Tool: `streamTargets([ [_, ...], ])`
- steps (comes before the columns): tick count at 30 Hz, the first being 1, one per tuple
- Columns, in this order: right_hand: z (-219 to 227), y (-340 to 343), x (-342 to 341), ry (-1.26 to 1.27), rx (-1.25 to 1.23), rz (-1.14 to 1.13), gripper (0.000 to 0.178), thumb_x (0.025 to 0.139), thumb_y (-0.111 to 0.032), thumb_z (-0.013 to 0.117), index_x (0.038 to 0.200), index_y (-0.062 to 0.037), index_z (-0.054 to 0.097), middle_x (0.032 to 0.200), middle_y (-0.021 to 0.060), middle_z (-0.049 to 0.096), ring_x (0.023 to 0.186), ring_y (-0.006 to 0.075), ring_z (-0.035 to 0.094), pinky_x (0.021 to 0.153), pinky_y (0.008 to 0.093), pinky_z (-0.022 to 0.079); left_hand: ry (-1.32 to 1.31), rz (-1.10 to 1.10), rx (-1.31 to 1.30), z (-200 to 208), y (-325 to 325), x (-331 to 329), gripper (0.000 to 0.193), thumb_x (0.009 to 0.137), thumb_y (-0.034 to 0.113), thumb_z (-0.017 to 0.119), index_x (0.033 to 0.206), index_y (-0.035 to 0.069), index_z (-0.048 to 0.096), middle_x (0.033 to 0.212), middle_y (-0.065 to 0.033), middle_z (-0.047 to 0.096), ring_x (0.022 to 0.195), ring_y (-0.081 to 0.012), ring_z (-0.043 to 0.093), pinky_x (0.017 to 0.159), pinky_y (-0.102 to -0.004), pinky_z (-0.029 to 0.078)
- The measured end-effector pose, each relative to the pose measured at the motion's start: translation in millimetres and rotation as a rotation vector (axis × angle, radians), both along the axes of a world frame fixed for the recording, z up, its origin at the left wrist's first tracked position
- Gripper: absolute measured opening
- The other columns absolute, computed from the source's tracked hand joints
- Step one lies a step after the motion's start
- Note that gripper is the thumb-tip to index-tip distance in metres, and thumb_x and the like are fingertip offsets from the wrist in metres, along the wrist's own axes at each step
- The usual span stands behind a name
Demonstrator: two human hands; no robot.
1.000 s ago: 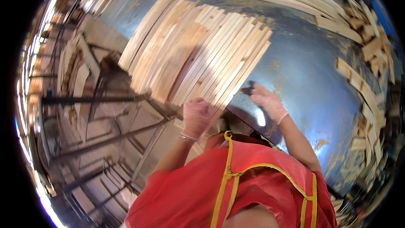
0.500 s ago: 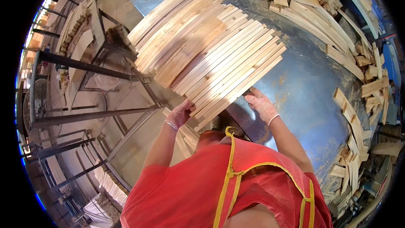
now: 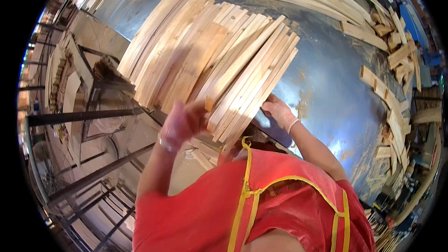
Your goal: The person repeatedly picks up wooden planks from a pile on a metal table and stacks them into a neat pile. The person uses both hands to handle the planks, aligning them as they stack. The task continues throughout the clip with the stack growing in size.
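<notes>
A row of long, pale wooden strips (image 3: 254, 72) lies side by side on the blue-grey metal table (image 3: 326, 93), with wider boards (image 3: 163, 49) at its left. One strip (image 3: 242, 65) sits askew across its neighbours, its near end raised. My left hand (image 3: 179, 123), in a light glove, is at that near end; motion smears its fingers, so its grip is unclear. Also gloved, my right hand (image 3: 280, 113) has its curled fingers at the edge of the rightmost strip (image 3: 275, 81). Part of those fingers is hidden beside the wood.
Loose boards (image 3: 322, 0) lie at the table's far right. Offcuts (image 3: 401, 60) and more boards (image 3: 389, 112) pile along its right side. A dark metal frame (image 3: 84, 116) stands at the left, near a rack of stacked wood (image 3: 60, 70). Several strips (image 3: 200, 156) are below the table's near edge.
My left hand has moved left and lifted, now blurred. One strip has shifted askew, opening a gap in the row. My right hand stays by the right edge; the whole view has shifted.
</notes>
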State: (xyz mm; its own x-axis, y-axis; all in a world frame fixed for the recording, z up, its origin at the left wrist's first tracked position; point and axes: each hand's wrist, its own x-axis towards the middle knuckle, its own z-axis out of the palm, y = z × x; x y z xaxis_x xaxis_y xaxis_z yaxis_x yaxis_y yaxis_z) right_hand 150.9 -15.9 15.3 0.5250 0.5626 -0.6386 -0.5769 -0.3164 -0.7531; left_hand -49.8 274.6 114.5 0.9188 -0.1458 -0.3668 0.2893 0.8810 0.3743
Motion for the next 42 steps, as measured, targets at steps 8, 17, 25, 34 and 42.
streamTargets([
  [8,-27.2,4.8,4.8,-0.132,-0.148,0.048,0.057,0.087,-0.016,0.066,0.141,0.0042,0.063,0.113,0.0093,0.075,0.086,0.02,0.063,0.08,0.0318,0.052,0.123,-0.568,1.045,-5.3,-29.9,194.3,0.1,0.084,0.029,0.089,0.163,-0.002,0.036,0.138,-0.0216,0.067,0.127,-0.0288,0.064,0.108,-0.0399,0.052],
  [17,6.8,-5.1,18.1,-0.054,0.071,-0.011,0.079,0.088,-0.014,0.07,0.163,-0.0039,0.043,0.139,0.0106,0.068,0.109,0.017,0.06,0.094,0.0278,0.05,0.148,-0.518,1.451,10.0,31.7,108.0,0.09,0.083,0.021,0.084,0.16,0.001,0.042,0.12,-0.0183,0.075,0.103,-0.031,0.075,0.093,-0.0441,0.06],
  [25,27.8,2.8,171.8,-1.2,-0.491,0.185,0.069,0.094,-0.026,0.068,0.157,-0.0052,0.048,0.152,0.0166,0.061,0.142,0.0423,0.054,0.116,0.0454,0.045,-0.166,0.077,2.775,9.1,-4.3,86.5,0.053,0.089,0.028,0.076,0.136,0.006,0.063,0.1,-0.0131,0.068,0.087,-0.0346,0.068,0.078,-0.0463,0.056],
  [34,83.6,84.9,238.1,-1.314,-0.831,1.052,0.08,0.089,-0.031,0.067,0.163,-0.0121,0.043,0.154,0.0194,0.06,0.149,0.0394,0.048,0.123,0.0481,0.036,-0.001,-0.359,2.499,-61.2,-102.8,105.6,0.049,0.098,0.048,0.066,0.125,0.007,0.062,0.1,-0.0124,0.07,0.096,-0.0339,0.069,0.083,-0.0491,0.053],
  [42,59.9,-31.8,95.8,-0.473,-0.204,0.1,0.08,0.089,-0.021,0.065,0.161,0.0034,0.04,0.151,0.0303,0.058,0.137,0.0304,0.06,0.116,0.0365,0.047,0.124,-0.113,2.024,-10.9,-62.9,158.3,0.036,0.092,0.04,0.072,0.095,0.005,0.064,0.092,-0.0161,0.069,0.088,-0.0355,0.07,0.081,-0.0505,0.056],
])
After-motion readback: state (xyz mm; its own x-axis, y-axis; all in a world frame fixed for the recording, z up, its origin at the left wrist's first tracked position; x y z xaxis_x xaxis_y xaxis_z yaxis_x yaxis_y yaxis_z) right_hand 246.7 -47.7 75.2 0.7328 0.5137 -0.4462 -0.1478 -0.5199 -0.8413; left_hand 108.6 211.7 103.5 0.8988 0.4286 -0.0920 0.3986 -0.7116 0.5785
